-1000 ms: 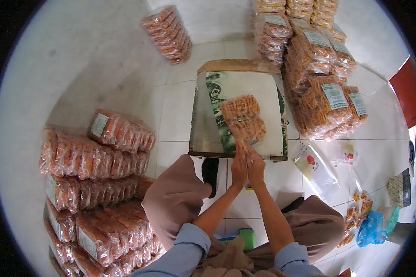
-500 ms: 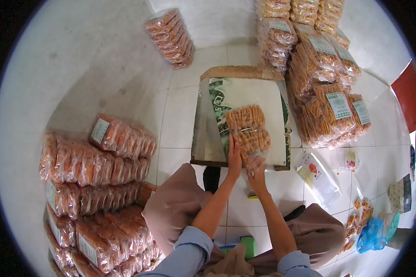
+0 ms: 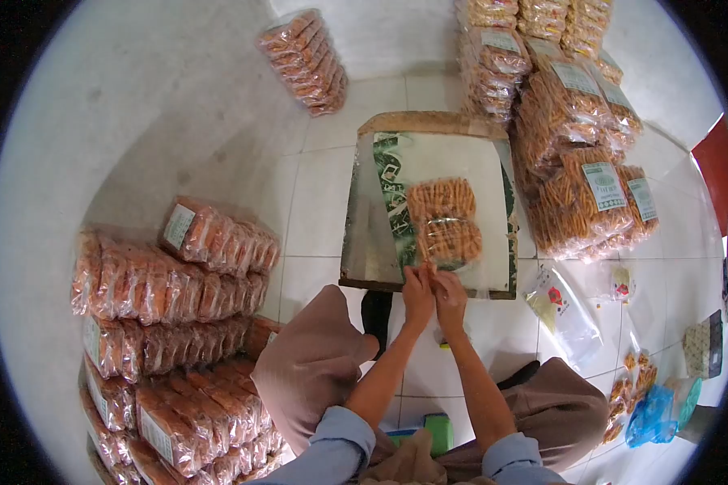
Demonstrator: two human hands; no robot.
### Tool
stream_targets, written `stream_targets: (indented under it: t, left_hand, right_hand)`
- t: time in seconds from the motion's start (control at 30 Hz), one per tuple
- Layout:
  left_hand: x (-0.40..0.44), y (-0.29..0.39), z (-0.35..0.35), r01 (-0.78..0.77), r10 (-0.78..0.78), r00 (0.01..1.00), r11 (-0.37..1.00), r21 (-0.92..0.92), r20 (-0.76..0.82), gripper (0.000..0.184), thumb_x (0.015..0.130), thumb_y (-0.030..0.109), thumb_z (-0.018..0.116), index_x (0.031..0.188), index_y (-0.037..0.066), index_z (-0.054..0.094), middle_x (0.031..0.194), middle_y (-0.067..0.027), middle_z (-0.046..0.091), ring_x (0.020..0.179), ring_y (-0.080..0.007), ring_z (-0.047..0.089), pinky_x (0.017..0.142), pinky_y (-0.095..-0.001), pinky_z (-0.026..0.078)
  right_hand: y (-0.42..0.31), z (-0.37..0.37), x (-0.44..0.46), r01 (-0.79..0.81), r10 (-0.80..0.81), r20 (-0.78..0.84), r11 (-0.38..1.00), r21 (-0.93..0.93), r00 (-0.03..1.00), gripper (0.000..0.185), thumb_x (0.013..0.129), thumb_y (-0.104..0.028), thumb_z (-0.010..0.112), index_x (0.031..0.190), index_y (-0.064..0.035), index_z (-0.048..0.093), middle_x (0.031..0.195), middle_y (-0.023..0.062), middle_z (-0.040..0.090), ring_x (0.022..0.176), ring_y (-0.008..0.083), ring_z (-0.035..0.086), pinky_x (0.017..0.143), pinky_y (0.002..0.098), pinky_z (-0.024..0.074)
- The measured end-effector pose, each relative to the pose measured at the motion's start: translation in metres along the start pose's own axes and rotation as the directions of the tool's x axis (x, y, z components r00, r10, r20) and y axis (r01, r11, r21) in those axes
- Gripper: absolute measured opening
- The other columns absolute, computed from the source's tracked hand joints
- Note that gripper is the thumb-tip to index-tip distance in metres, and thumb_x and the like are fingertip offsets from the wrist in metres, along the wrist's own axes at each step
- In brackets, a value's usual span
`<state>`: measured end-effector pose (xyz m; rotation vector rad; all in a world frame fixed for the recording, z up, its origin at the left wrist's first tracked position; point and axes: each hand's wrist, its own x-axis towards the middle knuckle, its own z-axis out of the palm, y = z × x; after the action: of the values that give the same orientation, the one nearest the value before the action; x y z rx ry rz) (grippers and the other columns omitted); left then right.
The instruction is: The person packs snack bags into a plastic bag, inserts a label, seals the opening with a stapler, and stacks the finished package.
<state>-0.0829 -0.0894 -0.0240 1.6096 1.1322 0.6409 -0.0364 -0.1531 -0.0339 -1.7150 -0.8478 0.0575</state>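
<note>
A clear plastic bag of brown snack sticks lies on the white and green top of a low table. At the bag's near end, by the table's front edge, my left hand is closed on the plastic. Right beside it, my right hand pinches the same end of the bag. The fingertips of both hands nearly touch, and the plastic between them is partly hidden.
Stacked snack packs stand at the left, with one more stack against the wall. Labelled packs are piled at the right. Flat plastic bags, a blue bag and a green object lie on the floor.
My left hand has moved from the bag's left side to its near end, and both hands have come together there. The view has shifted slightly.
</note>
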Motion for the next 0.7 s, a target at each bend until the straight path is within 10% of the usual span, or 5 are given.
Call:
stream_targets:
  t: [0.17, 0.37, 0.57, 0.63, 0.7]
  left_hand:
    - [0.001, -0.004, -0.004, -0.221, 0.228, 0.973, 0.962, 0.161, -0.024, 0.024, 0.095, 0.025, 0.034, 0.088, 0.003, 0.040, 0.062, -0.0226, 0.051, 0.059, -0.0416, 0.053, 0.047, -0.0432, 0.037]
    - [-0.009, 0.003, -0.022, -0.082, 0.052, 0.984, 0.982, 0.172, 0.171, 0.022, 0.094, 0.021, 0.035, 0.097, 0.002, 0.045, 0.074, -0.0246, 0.054, 0.065, -0.0423, 0.053, 0.054, -0.0431, 0.040]
    - [-0.011, 0.022, -0.026, 0.029, -0.055, 0.995, 0.957, 0.289, 0.084, 0.027, 0.092, 0.025, 0.041, 0.104, 0.001, 0.047, 0.088, -0.0206, 0.056, 0.084, -0.0371, 0.055, 0.068, -0.0440, 0.041]
    - [0.001, 0.044, -0.018, -0.446, 0.558, 0.788, 0.809, 0.382, -0.261, 0.030, 0.091, 0.028, 0.044, 0.104, 0.002, 0.050, 0.109, -0.0176, 0.050, 0.106, -0.0350, 0.044, 0.084, -0.0454, 0.034]
    - [0.027, 0.069, -0.008, -0.612, 0.629, 0.777, 0.762, 0.212, -0.021, 0.036, 0.089, 0.034, 0.046, 0.111, 0.007, 0.052, 0.125, -0.0125, 0.040, 0.122, -0.0366, 0.027, 0.096, -0.0528, 0.020]
  right_hand:
    - [0.005, 0.007, 0.004, 0.041, -0.039, 0.122, 0.999, -0.015, 0.992, 0.040, 0.073, 0.011, 0.047, 0.109, -0.0035, 0.056, 0.107, 0.0159, 0.057, 0.099, 0.0320, 0.055, 0.085, 0.0335, 0.0439]
    - [0.012, 0.006, 0.007, 0.015, -0.030, 0.301, 0.999, 0.052, 0.953, 0.050, 0.071, 0.015, 0.041, 0.114, -0.0068, 0.054, 0.114, 0.0166, 0.054, 0.107, 0.0314, 0.051, 0.089, 0.0344, 0.0428]
    - [0.004, -0.018, -0.023, 0.005, -0.004, 0.063, 1.000, -0.021, 0.998, 0.039, 0.078, 0.010, 0.047, 0.113, -0.0058, 0.053, 0.109, 0.0153, 0.054, 0.107, 0.0284, 0.051, 0.087, 0.0343, 0.0444]
    - [-0.004, -0.018, -0.027, -0.196, 0.200, -0.116, 0.980, 0.040, 0.973, 0.035, 0.080, 0.008, 0.047, 0.114, -0.0041, 0.051, 0.112, 0.0156, 0.051, 0.107, 0.0285, 0.050, 0.086, 0.0338, 0.0449]
    - [-0.011, -0.013, -0.031, -0.395, 0.419, -0.262, 0.908, 0.142, 0.869, 0.032, 0.083, 0.005, 0.047, 0.114, -0.0023, 0.049, 0.115, 0.0159, 0.048, 0.106, 0.0286, 0.050, 0.085, 0.0333, 0.0453]
